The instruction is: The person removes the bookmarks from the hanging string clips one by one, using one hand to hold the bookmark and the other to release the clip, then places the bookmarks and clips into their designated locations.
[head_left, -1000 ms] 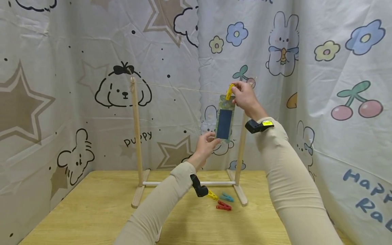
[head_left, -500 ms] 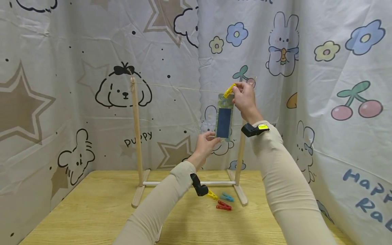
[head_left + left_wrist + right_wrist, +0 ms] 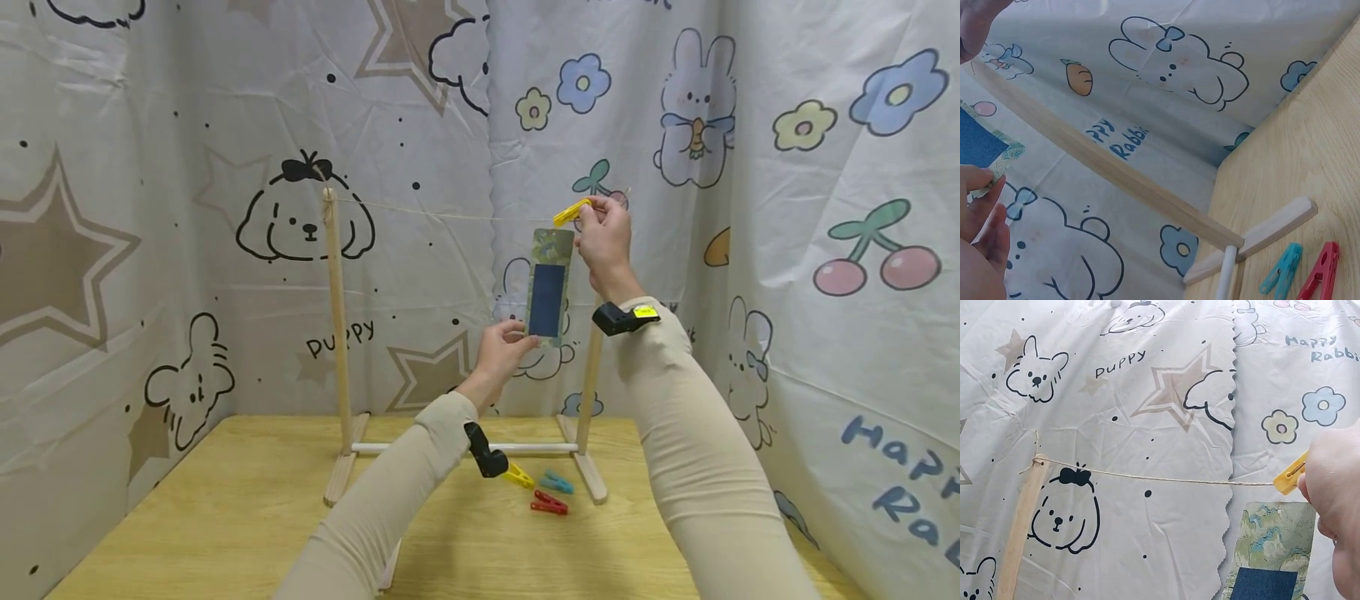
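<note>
My left hand (image 3: 498, 358) pinches the lower end of a tall card (image 3: 547, 287), green-patterned with a dark blue rectangle. The card stands upright below a thin string (image 3: 450, 217). Between thumb and fingers my right hand (image 3: 607, 242) holds a yellow clothespin (image 3: 572, 212), tilted, at the string's height. In the right wrist view the tip of the yellow clothespin (image 3: 1288, 475) meets the string, and a gap separates it from the card (image 3: 1272, 540) below. Only a corner of the card (image 3: 1007, 147) shows in the left wrist view.
The string spans two wooden posts (image 3: 337, 333) joined low down by a white rod (image 3: 465, 449). On the wooden table (image 3: 225, 517) lie another yellow clothespin (image 3: 519, 475), a blue clothespin (image 3: 557, 482) and a red clothespin (image 3: 549, 502). A printed curtain (image 3: 420, 100) surrounds the table.
The yellow clothespin has tipped from nearly upright toward level and come up off the card's top edge. The left hand still holds the card in nearly the same place.
</note>
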### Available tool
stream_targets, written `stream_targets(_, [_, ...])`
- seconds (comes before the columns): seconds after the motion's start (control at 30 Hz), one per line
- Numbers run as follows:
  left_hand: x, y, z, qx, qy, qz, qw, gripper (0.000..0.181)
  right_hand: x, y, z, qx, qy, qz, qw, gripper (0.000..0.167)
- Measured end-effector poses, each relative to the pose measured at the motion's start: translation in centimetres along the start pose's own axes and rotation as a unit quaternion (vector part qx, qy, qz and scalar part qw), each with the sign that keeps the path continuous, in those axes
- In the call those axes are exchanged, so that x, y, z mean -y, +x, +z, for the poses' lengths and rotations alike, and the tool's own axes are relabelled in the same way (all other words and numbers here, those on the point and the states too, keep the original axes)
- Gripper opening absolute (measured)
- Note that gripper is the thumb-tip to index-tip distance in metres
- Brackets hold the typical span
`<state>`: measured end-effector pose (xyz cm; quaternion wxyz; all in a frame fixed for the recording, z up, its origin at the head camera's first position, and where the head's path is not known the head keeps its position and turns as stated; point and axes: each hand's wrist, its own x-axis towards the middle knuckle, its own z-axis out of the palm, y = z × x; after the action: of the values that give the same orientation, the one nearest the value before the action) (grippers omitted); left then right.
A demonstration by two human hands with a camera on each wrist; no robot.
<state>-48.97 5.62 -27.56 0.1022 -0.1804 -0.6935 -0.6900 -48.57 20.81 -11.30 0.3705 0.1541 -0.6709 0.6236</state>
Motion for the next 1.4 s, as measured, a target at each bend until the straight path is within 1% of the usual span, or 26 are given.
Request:
stream_targets(0.2, [0.0, 0.1, 0.1, -0.003, 0.008, 0.004, 1.0000, 0.030, 0.3, 0.0, -0.1, -0.003, 0.011, 0.001, 0.9999, 0.032])
stream_targets(0.37, [0.0, 0.1, 0.1, -0.003, 0.006, 0.011, 0.9999, 0.029, 0.3, -0.1, -0.1, -0.008, 0.018, 0.000, 0.9998, 0.033])
stream_targets(0.57, [-0.1, 0.1, -0.2, -0.001, 0.011, 0.021, 0.9997, 0.028, 0.5, -0.2, -0.2, -0.011, 0.030, 0.006, 0.9995, 0.032])
stream_targets(0.63, [-0.1, 0.1, -0.3, -0.001, 0.013, 0.022, 0.9997, 0.028, 0.5, -0.4, -0.1, 0.001, 0.034, 0.007, 0.9994, 0.033])
stream_targets(0.8, [-0.1, 0.1, -0.4, -0.003, 0.015, 0.018, 0.9997, 0.025, 0.0, -0.9, 0.1, 0.046, 0.034, -0.003, 0.9984, 0.038])
stream_targets(0.87, [-0.1, 0.0, -0.4, 0.000, 0.012, 0.018, 0.9998, 0.023, -0.2, -1.1, 0.2, 0.056, 0.038, -0.009, 0.9977, 0.040])
stream_targets(0.93, [-0.1, -0.1, -0.4, 0.004, 0.010, 0.017, 0.9998, 0.022, -0.6, -1.2, 0.1, 0.060, 0.047, -0.013, 0.9970, 0.041])
stream_targets(1.03, [0.0, -0.2, -0.5, 0.004, 0.008, 0.014, 0.9999, 0.025, -0.9, -1.4, -0.1, 0.061, 0.067, -0.012, 0.9958, 0.041])
stream_targets(1.17, [0.2, -0.2, -0.6, -0.004, 0.013, 0.017, 0.9998, 0.032, -1.1, -1.5, -0.3, 0.058, 0.087, -0.008, 0.9944, 0.038])
stream_targets(1.4, [0.9, -0.4, -1.1, -0.013, 0.009, 0.019, 0.9997, 0.032, -1.4, -2.2, -0.5, 0.067, 0.093, -0.008, 0.9934, 0.035])
